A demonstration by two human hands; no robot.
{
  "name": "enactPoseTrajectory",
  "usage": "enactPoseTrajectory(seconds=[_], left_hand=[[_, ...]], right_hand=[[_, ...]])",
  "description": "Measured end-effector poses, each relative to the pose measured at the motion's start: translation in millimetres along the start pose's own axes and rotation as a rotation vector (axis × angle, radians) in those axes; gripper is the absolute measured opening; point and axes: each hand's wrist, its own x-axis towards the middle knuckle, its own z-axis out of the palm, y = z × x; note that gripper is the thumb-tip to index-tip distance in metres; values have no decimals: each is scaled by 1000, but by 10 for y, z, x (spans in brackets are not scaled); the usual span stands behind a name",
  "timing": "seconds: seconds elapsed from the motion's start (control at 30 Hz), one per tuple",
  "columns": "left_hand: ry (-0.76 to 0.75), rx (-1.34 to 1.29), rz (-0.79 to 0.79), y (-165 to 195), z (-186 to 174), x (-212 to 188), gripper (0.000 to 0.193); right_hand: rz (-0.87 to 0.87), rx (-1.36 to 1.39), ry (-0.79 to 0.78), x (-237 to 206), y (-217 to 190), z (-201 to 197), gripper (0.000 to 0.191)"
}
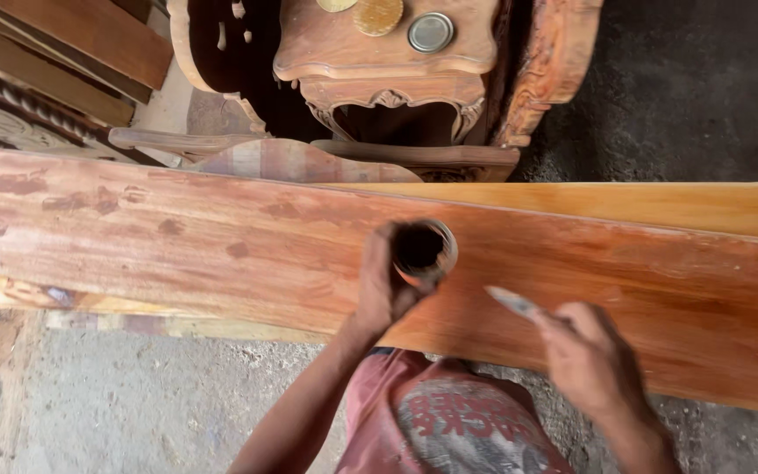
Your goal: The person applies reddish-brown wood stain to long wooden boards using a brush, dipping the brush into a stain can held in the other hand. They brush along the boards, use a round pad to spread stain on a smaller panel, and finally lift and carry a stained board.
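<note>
Left hand (385, 285) grips a round tin (425, 250); right hand (585, 355) pinches a brush (513, 302) over smooth plank (221, 246).

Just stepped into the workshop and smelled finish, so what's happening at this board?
A person leans over a long wooden plank with a reddish, wet-looking surface. The left hand holds a small open can of dark liquid above it. The right hand holds a small brush, its tip just above the plank beside the can. Behind stands a carved wooden cabinet with round lids on top.
</note>
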Motion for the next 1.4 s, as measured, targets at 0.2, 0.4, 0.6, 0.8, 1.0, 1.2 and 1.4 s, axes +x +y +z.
enactPoseTrajectory(seconds=[0.2,0.4,0.6,0.8,1.0,1.2,1.4], left_hand=[[319,133,124,-1324,-768,1338,89],[309,78,13,-2317,-879,2808,88],[597,336,211,-2194,-644,2815,102],[-255,161,72,-1734,530,3088,77],[-586,432,4,-1714,943,3641,58],[-373,202,182,-1582,239,3306,66],[177,355,278,-1897,-1150,3525,59]], right_hand=[[166,188,283,147,-283,81,26],[187,168,299,636,-900,266,27],[256,128,353,708,-1146,227,28],[353,116,447,736,-1212,196,25],[459,142,463,797,-1298,222,25],[401,197,494,884,-1142,386,24],[487,361,378,1330,-1040,578,23]])
